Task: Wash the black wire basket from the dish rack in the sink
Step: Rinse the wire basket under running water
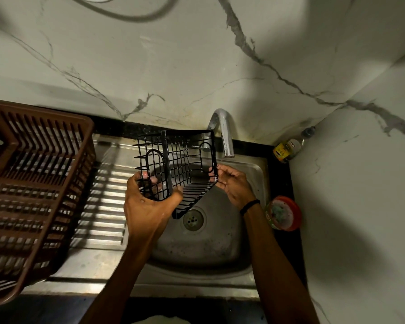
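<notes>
Black wire basket [167, 164] is hanging tilted over the stainless steel sink basin [220, 244], above its drain. Left hand [147, 202] is gripping its left end; right hand [232, 183] is pinching its right rim, near the curved chrome faucet [225, 134]. Basin's front half is lying open.

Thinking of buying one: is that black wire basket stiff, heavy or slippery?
Probably stiff: the black wire basket shows no sag though the left hand and right hand hold only its edges. Likely light, being mostly open grid. Glossy wires may slip when wet.
</notes>
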A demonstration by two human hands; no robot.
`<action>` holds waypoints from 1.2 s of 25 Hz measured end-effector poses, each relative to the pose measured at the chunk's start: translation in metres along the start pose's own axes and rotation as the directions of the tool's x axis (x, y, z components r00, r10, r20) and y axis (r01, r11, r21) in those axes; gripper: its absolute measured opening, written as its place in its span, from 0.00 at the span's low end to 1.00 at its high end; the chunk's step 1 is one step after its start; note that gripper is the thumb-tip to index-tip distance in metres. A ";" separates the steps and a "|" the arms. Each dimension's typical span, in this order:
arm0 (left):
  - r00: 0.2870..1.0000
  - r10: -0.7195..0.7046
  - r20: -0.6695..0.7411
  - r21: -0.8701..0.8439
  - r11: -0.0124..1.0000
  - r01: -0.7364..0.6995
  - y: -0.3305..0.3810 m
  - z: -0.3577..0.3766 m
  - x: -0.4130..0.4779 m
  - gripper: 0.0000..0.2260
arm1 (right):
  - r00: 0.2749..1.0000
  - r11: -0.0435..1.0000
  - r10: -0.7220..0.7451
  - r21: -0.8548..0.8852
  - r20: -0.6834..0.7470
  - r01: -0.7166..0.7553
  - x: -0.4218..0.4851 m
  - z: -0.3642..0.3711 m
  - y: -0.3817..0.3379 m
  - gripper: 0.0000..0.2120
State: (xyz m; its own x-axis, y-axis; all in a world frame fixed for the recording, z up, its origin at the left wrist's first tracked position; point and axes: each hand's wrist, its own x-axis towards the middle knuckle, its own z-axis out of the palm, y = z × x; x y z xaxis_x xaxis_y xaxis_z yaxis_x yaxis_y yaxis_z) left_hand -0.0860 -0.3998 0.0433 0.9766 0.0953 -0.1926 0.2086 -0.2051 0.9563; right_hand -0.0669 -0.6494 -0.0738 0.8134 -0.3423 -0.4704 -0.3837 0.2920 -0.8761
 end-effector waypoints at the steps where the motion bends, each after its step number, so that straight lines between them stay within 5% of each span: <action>1: 1.000 0.003 -0.006 -0.006 1.000 -0.003 0.000 0.000 0.000 0.23 | 1.000 1.000 0.002 -0.005 0.000 -0.002 0.000 0.001 0.000 0.13; 17: 0.992 0.126 -0.012 -0.065 0.990 -0.126 -0.028 0.012 -0.016 0.29 | 0.993 0.973 0.041 0.231 -0.108 -0.015 -0.001 0.010 -0.004 0.13; 25: 0.997 -0.074 0.003 -0.275 0.959 0.072 -0.041 -0.001 0.006 0.19 | 0.995 1.000 0.012 0.013 -0.096 -0.011 -0.010 -0.014 0.012 0.10; 30: 0.936 -0.301 0.183 -0.555 0.754 0.351 -0.069 -0.012 0.030 0.08 | 0.974 0.979 0.188 0.099 -0.125 -0.176 -0.015 -0.007 0.017 0.11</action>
State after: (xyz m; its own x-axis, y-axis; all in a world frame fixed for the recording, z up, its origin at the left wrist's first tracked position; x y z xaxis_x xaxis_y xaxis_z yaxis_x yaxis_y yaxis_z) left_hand -0.0718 -0.3708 -0.0256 0.8608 -0.0278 -0.5081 0.4714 0.4197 0.7756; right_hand -0.0888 -0.6457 -0.0818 0.6659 -0.3902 -0.6359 -0.4756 0.4347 -0.7648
